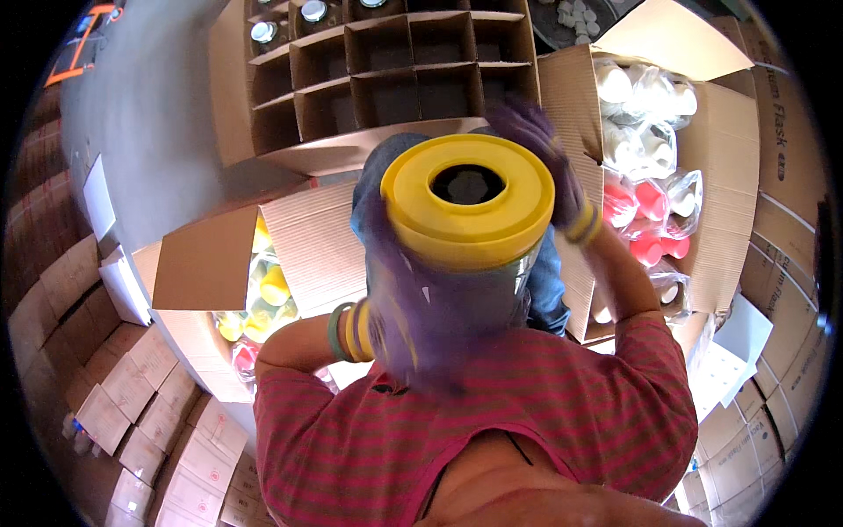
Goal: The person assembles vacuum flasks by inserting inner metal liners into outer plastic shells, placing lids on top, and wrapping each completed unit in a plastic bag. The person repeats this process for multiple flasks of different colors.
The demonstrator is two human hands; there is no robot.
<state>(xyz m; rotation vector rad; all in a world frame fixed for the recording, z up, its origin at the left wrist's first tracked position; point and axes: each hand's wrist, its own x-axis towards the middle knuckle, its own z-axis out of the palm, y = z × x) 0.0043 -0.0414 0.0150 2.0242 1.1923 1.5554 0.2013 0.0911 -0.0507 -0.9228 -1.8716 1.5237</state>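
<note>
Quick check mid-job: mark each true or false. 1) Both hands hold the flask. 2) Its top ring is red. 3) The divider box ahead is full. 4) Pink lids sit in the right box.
1) True: left hand and right hand, in purple gloves, grip the flask.
2) False: the ring is yellow.
3) False: most cells of the divider box are empty.
4) True: pink lids lie bagged in the right box.
</note>
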